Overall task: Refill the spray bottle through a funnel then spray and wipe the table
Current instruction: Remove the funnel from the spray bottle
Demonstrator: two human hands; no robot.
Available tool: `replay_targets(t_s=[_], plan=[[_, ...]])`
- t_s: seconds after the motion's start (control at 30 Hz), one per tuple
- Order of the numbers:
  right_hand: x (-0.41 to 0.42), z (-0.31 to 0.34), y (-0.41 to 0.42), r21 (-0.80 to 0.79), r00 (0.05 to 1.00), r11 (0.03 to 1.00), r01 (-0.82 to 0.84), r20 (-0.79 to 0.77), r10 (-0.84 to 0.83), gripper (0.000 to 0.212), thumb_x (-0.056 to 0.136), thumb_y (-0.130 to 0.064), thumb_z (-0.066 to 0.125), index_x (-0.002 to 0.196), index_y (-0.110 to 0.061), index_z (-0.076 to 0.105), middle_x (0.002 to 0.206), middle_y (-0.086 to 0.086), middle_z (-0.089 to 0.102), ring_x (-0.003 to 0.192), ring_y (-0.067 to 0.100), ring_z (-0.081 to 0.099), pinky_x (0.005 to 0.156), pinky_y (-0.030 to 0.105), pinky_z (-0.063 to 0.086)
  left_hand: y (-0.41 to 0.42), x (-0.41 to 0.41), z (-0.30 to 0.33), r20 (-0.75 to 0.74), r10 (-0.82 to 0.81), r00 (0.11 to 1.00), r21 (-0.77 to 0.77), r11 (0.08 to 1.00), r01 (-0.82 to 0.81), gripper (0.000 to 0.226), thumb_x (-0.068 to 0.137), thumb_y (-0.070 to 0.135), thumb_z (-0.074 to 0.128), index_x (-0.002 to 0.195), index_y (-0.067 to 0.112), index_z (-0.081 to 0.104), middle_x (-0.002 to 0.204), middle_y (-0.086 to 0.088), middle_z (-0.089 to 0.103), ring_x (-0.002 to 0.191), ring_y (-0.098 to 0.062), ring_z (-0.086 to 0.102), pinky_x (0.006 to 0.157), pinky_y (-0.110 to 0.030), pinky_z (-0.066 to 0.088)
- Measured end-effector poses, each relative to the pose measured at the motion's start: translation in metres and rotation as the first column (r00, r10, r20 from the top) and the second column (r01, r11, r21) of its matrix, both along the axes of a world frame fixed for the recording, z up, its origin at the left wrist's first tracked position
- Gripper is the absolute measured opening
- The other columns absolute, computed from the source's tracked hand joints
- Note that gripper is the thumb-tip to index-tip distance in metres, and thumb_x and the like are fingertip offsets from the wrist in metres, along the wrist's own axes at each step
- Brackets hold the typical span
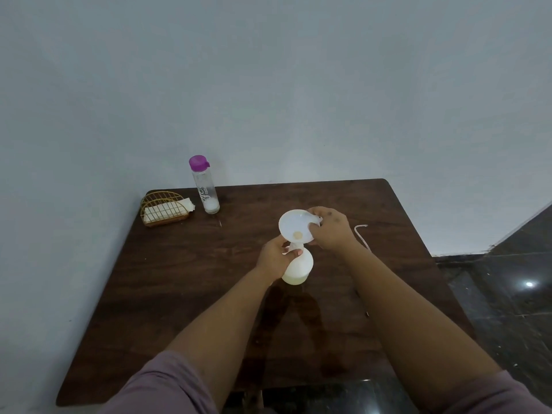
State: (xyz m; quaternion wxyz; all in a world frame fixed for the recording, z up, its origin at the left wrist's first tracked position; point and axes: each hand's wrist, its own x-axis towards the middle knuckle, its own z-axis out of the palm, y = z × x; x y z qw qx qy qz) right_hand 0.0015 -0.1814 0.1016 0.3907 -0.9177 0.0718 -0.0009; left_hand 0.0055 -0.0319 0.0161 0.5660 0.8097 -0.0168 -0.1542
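Early stage: left hand (273, 256) gripping spray bottle (298, 268) neck, right hand (328, 228) pinching funnel (295, 227) rim, seating it. Pouring, spraying, wiping desk (179, 279) still ahead.

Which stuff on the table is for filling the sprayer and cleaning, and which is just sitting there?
For the job: funnel, spray bottle, bottle with the purple cap, left hand, right hand, table.

Just lying about: wire basket with something white inside, white tube.
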Motion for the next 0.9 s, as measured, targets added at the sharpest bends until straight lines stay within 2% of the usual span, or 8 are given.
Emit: replay_targets(t_s=[0.13,0.23,0.33,0.47,0.57,0.67,0.8,0.9], plan=[[0.0030,0.0038,-0.0024,0.004,0.999,0.999,0.050,0.004,-0.050,0.037,0.091,-0.014,0.056,0.128,-0.016,0.057,0.132,0.006,0.055,0.104,0.016,0.052,0.063,0.010,0.041,0.0015,0.0034,-0.0026,0.007,-0.038,0.999,0.043,0.998,0.037,0.045,0.089,0.021,0.069,0.132,0.019,0.056,0.133,0.000,0.059,0.118,-0.021,0.055,0.100,-0.044,0.049],[0.0066,0.0070,-0.0047,0.099,0.995,0.990,0.103,-0.010,-0.103,0.038,0.089,-0.012,0.059,0.127,-0.016,0.057,0.132,0.006,0.052,0.099,0.015,0.053,0.050,0.008,0.043,0.0017,0.0058,-0.0027,0.008,-0.051,0.999,0.069,0.996,0.051,0.036,0.089,0.023,0.068,0.125,0.025,0.060,0.129,0.001,0.060,0.115,-0.022,0.056,0.098,-0.046,0.050],[0.0063,0.0058,-0.0061,0.176,0.992,0.977,0.124,-0.054,-0.117,0.039,0.088,-0.010,0.061,0.126,-0.016,0.058,0.131,0.009,0.053,0.098,0.023,0.062,0.054,0.013,0.052,0.0019,0.0074,-0.0026,0.005,-0.063,0.998,0.089,0.994,0.062,0.038,0.090,0.024,0.067,0.127,0.025,0.059,0.131,0.000,0.059,0.116,-0.022,0.055,0.099,-0.046,0.050],[0.0011,-0.0004,-0.0024,0.016,0.995,0.995,0.101,-0.009,-0.101,0.039,0.090,-0.012,0.057,0.129,-0.015,0.056,0.131,0.007,0.055,0.101,0.016,0.053,0.063,0.009,0.045,0.0004,0.0074,-0.0064,-0.004,-0.055,0.998,0.089,0.994,0.055,0.048,0.089,0.026,0.068,0.134,0.023,0.054,0.136,0.001,0.057,0.119,-0.022,0.056,0.100,-0.047,0.050],[0.0026,0.0038,0.0016,0.065,0.989,0.989,0.135,0.052,-0.138,0.037,0.090,-0.011,0.057,0.126,-0.015,0.058,0.131,0.008,0.055,0.105,0.019,0.054,0.073,0.022,0.055,0.0011,0.0092,-0.0066,0.005,-0.056,0.998,0.105,0.993,0.055,0.045,0.089,0.027,0.069,0.131,0.023,0.056,0.134,0.003,0.058,0.118,-0.021,0.056,0.099,-0.047,0.051],[0.0053,0.0050,0.0009,0.055,0.993,0.992,0.117,0.011,-0.117,0.037,0.089,-0.008,0.056,0.126,-0.013,0.058,0.130,0.009,0.056,0.100,0.016,0.053,0.055,0.006,0.042,0.0012,0.0095,-0.0069,0.002,-0.053,0.999,0.097,0.994,0.053,0.044,0.088,0.027,0.069,0.130,0.024,0.057,0.133,0.002,0.059,0.118,-0.022,0.056,0.099,-0.046,0.051],[0.0055,0.0045,-0.0015,0.173,0.984,0.969,0.175,-0.055,-0.168,0.039,0.087,-0.006,0.061,0.125,-0.014,0.059,0.133,0.009,0.051,0.095,0.023,0.062,0.047,0.012,0.050,0.0015,0.0105,-0.0047,0.000,-0.061,0.998,0.100,0.993,0.061,0.036,0.089,0.025,0.067,0.124,0.028,0.060,0.130,0.003,0.059,0.115,-0.021,0.055,0.098,-0.047,0.050],[0.0040,0.0017,-0.0020,0.138,0.983,0.975,0.176,-0.085,-0.165,0.040,0.088,-0.008,0.059,0.127,-0.015,0.058,0.133,0.008,0.051,0.100,0.023,0.059,0.043,0.010,0.043,0.0023,0.0096,-0.0049,0.009,-0.060,0.998,0.107,0.993,0.059,0.042,0.089,0.025,0.068,0.129,0.023,0.056,0.133,0.001,0.058,0.117,-0.022,0.056,0.099,-0.046,0.050]])
